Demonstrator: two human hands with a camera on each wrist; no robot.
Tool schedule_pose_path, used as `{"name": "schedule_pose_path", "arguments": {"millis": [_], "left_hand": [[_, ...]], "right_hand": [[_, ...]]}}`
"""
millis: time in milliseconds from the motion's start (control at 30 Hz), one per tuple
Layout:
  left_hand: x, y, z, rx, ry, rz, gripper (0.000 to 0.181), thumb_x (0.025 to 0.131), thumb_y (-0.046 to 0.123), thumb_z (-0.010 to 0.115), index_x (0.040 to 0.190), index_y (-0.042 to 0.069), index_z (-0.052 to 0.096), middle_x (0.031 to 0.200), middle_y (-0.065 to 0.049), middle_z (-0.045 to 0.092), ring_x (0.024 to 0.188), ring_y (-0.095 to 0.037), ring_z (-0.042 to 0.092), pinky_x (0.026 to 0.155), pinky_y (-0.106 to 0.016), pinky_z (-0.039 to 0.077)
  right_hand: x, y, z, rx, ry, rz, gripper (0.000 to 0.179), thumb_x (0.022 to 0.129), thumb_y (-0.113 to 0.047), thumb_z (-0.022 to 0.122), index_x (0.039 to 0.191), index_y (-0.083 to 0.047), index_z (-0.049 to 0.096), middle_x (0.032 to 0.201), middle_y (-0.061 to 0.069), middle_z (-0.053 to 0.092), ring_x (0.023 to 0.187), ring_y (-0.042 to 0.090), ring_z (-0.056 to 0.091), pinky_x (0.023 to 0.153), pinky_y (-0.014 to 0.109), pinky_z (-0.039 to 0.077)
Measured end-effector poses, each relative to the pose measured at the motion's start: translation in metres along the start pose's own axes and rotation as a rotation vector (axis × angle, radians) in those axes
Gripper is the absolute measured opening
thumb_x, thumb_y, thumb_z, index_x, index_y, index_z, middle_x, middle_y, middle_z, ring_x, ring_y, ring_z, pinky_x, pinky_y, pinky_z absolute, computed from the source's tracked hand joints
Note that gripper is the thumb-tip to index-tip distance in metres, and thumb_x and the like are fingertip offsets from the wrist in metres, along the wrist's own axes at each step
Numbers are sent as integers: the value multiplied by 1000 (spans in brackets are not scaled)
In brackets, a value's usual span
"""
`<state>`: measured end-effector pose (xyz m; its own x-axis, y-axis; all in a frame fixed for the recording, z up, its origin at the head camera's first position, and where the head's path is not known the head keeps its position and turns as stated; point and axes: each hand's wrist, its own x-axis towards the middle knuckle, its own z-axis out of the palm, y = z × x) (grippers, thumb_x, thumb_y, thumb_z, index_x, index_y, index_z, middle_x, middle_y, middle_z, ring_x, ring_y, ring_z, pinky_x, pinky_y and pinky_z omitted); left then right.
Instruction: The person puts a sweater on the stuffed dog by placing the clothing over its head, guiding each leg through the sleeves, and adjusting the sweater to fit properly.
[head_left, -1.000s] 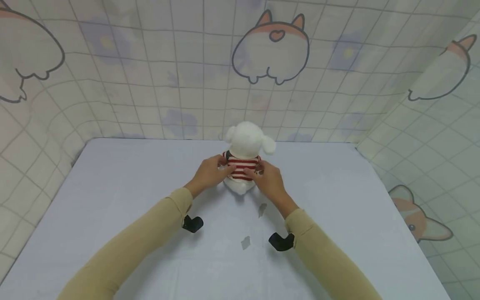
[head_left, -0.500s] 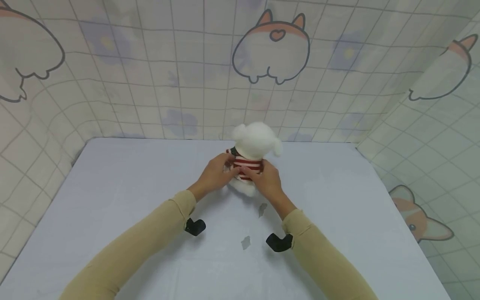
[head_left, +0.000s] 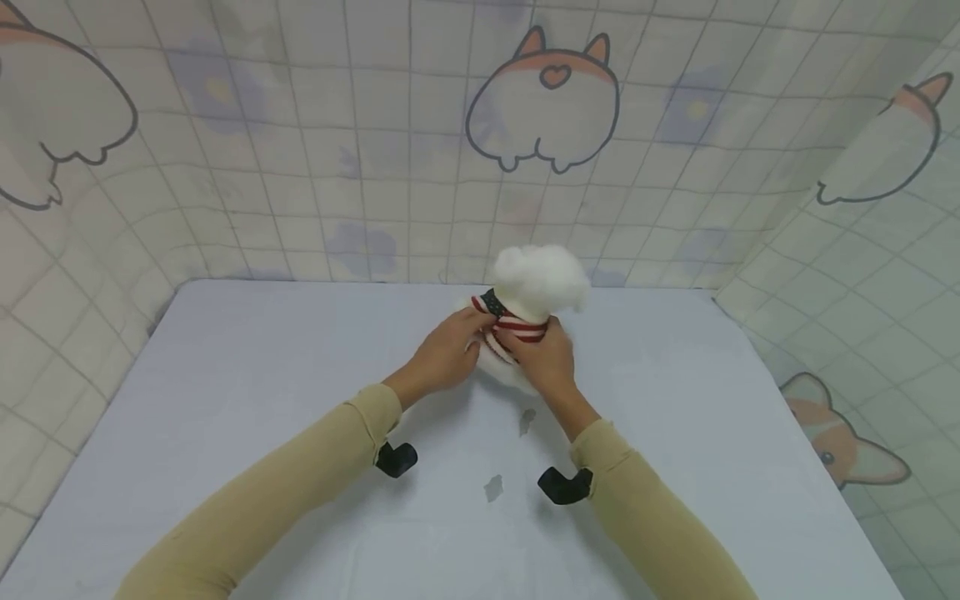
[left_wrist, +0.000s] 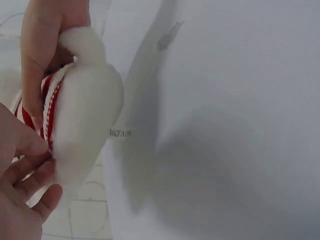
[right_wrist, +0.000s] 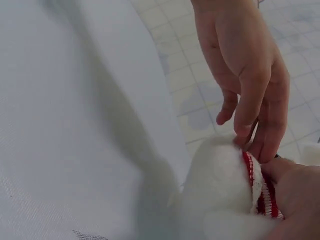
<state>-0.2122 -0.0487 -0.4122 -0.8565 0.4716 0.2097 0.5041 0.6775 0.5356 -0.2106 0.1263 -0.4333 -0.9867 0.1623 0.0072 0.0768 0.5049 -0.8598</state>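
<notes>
A white plush animal (head_left: 542, 279) in a red-and-white striped sweater (head_left: 527, 330) stands near the table's far edge, its back towards me and tilted right. A dark patch (head_left: 493, 302) shows at the sweater's neck. My right hand (head_left: 546, 360) grips the toy round its right side, thumb across the back. With thumb and finger, my left hand (head_left: 446, 350) pinches the sweater on the left side; in the right wrist view this left hand (right_wrist: 255, 85) is at the hem (right_wrist: 250, 170). The toy's front is hidden. A small white label (left_wrist: 120, 133) sticks out from its lower body.
A white cloth covers the table (head_left: 285, 358), with two small grey marks, one being a grey patch (head_left: 493, 488). Behind rises a grid-patterned curtain (head_left: 420, 183) with cartoon corgis. Black wrist mounts, such as the right mount (head_left: 564, 486), hang below both sleeves.
The plush toy has shifted right and leans further that way, its head turning. My left hand has moved right and up along the sweater; my right hand has moved slightly right with the toy.
</notes>
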Motion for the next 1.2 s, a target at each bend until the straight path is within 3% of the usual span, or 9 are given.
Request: {"name": "schedule_pose_path", "arguments": {"millis": [167,267,367,467,600,733,933,1067,1200], "left_hand": [[-2,-2,-1,-39,119,41,29,93,14,62,121,10,63,112,-6,61,107,-21,57,95,-37,48],[-1,-7,-2,-101,197,27,30,91,25,67,118,13,63,108,-3,59,101,-18,56,92,-35,49],[-1,-12,-4,-172,220,-16,43,88,34,70,124,15,57,115,-3,55,106,-18,53,95,-37,48],[1,-17,-7,-255,170,-90,60,86,43,71,135,16,49,130,-4,49,117,-20,48,99,-41,46],[2,-23,-8,-370,25,-212,82,83,55,68,149,22,32,151,-1,35,135,-22,38,106,-45,42],[2,-26,-10,-509,-122,-292,96,79,59,70,154,30,17,160,2,21,144,-25,30,111,-48,37],[3,-27,-13,-646,-231,-279,104,77,55,74,155,31,10,162,5,15,149,-22,21,116,-48,31],[2,-26,-13,-660,-263,-266,103,74,56,74,155,29,15,158,0,28,145,-23,29,114,-49,33],[1,-24,-10,-647,-254,-272,86,78,48,73,150,24,31,145,-2,46,132,-24,44,109,-49,39]], "right_hand": [[2,1,-7,-20,39,5,66,81,-39,73,128,0,49,120,18,62,106,31,61,91,44,51],[5,3,-13,-35,27,21,65,81,-39,70,130,-1,48,121,18,62,107,31,61,92,45,51],[8,6,-18,-30,-4,40,64,82,-38,67,131,-4,48,122,16,61,108,30,59,93,44,50],[9,6,-24,19,-51,46,59,82,-35,65,132,-6,48,122,14,60,109,27,57,94,42,48],[6,6,-29,113,-137,19,53,82,-27,61,130,-8,50,122,11,59,107,24,55,94,39,46],[6,10,-33,201,-234,-27,49,83,-22,56,129,-7,50,121,11,59,102,19,55,90,32,47],[8,11,-36,322,-303,-81,35,81,-16,51,115,-7,57,102,2,62,88,9,56,79,22,47],[8,11,-36,416,-351,-72,22,77,-15,49,96,-8,57,86,-7,61,80,7,55,73,22,47],[8,14,-35,440,-365,-48,28,76,-14,49,101,-6,59,88,-10,63,82,7,56,76,22,48]]}}
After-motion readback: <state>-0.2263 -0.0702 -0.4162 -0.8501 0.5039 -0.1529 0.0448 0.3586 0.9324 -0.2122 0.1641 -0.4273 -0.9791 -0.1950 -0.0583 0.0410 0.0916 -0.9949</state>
